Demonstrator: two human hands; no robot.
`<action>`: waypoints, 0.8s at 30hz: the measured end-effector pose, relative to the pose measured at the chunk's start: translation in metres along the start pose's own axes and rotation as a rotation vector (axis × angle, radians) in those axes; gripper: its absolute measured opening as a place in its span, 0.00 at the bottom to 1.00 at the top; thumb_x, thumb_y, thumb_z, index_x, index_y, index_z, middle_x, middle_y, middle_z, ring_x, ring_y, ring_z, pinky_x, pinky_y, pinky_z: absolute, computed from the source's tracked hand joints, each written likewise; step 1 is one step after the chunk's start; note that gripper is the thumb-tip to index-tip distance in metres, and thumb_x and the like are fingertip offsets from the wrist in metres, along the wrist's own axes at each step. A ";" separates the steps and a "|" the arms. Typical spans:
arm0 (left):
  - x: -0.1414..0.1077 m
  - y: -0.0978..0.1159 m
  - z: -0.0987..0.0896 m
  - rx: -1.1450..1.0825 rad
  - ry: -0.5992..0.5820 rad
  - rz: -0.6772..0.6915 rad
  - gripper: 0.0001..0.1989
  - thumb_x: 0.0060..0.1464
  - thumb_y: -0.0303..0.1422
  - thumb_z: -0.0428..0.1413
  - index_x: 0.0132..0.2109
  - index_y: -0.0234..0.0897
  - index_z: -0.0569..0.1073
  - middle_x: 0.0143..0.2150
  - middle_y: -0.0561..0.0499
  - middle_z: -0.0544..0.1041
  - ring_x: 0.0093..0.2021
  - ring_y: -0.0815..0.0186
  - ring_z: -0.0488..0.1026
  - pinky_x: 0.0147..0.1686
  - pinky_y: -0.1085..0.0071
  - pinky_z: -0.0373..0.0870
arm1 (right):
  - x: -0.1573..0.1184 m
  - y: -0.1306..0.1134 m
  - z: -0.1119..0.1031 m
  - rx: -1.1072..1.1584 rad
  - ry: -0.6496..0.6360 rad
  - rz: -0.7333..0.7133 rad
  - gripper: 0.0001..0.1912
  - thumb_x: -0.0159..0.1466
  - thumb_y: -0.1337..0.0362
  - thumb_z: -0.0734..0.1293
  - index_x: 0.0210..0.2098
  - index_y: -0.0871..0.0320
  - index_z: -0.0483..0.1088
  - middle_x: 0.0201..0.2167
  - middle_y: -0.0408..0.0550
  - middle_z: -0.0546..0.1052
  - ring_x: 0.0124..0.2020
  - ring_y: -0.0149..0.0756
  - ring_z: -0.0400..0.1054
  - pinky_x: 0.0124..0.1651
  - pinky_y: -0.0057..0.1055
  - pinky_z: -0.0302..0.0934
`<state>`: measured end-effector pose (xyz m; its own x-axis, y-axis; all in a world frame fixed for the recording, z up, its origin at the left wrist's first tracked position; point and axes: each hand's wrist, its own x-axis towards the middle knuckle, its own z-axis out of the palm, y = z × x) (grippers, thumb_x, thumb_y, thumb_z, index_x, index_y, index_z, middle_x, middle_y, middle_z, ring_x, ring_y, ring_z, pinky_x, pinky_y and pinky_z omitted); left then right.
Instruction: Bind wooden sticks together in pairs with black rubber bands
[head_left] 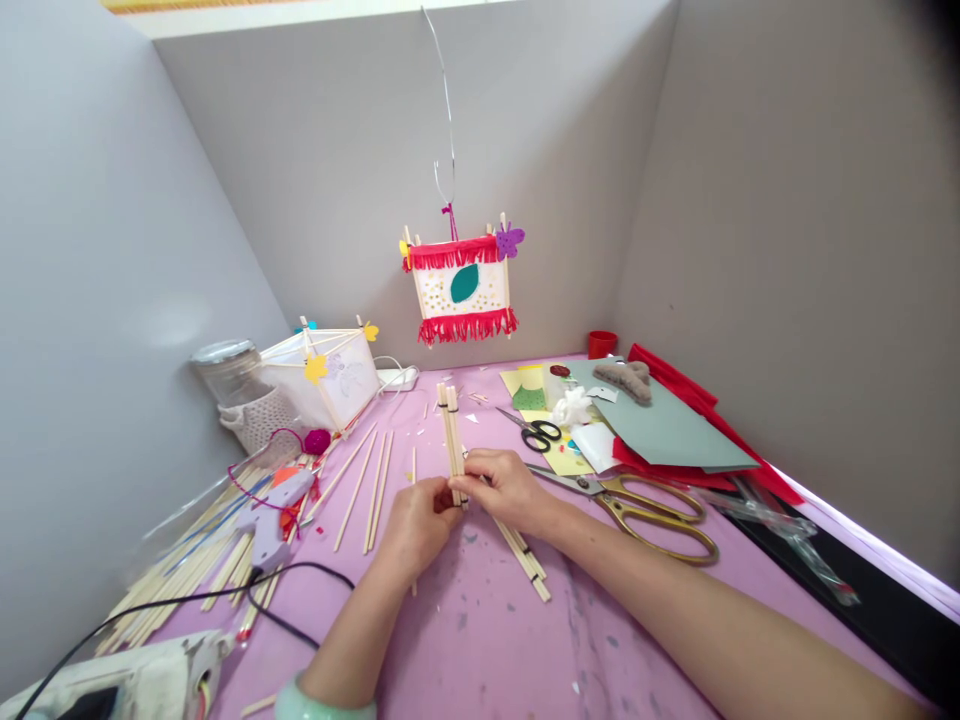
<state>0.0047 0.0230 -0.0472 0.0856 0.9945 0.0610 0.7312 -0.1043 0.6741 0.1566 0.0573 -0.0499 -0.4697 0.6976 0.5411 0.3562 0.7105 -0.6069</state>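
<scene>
My left hand (424, 522) and my right hand (504, 490) meet near the middle of the pink-covered table. Both have their fingers closed round the lower end of a small bundle of wooden sticks (448, 430), which points up and away from me. Dark ties show near the top and bottom of this bundle. Under my right hand and wrist, another tied bundle of sticks (534, 575) lies slanting on the table. Loose sticks (380, 490) lie to the left of my left hand.
Gold-handled scissors (652, 510) and black scissors (538, 432) lie right of my hands. A decorated lantern (463, 290) hangs ahead. At left are a white lantern (330, 385), a glue gun (274, 515) with its black cable, and a jar (244, 395).
</scene>
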 end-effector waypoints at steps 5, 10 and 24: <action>-0.001 0.003 -0.002 -0.009 0.052 0.023 0.04 0.46 0.30 0.53 0.26 0.37 0.71 0.22 0.54 0.71 0.25 0.68 0.66 0.27 0.74 0.57 | 0.000 -0.001 -0.001 -0.022 0.003 -0.004 0.15 0.63 0.63 0.63 0.21 0.60 0.65 0.21 0.41 0.65 0.26 0.28 0.59 0.31 0.24 0.50; 0.001 -0.002 -0.001 -0.043 0.006 0.013 0.05 0.45 0.32 0.54 0.26 0.36 0.73 0.21 0.54 0.71 0.24 0.68 0.67 0.26 0.74 0.58 | -0.001 0.000 0.001 0.036 -0.024 -0.034 0.13 0.62 0.65 0.63 0.22 0.60 0.66 0.22 0.40 0.65 0.26 0.27 0.59 0.31 0.24 0.51; -0.010 0.012 -0.009 -0.813 -0.408 -0.253 0.16 0.43 0.38 0.61 0.35 0.29 0.73 0.37 0.41 0.78 0.28 0.66 0.75 0.24 0.74 0.69 | 0.002 -0.003 -0.012 0.420 0.071 0.372 0.15 0.58 0.59 0.65 0.19 0.61 0.65 0.16 0.38 0.64 0.20 0.26 0.57 0.22 0.22 0.51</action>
<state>0.0065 0.0120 -0.0331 0.3319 0.8888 -0.3161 0.0772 0.3084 0.9481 0.1639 0.0575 -0.0397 -0.3133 0.9089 0.2750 0.1284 0.3275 -0.9361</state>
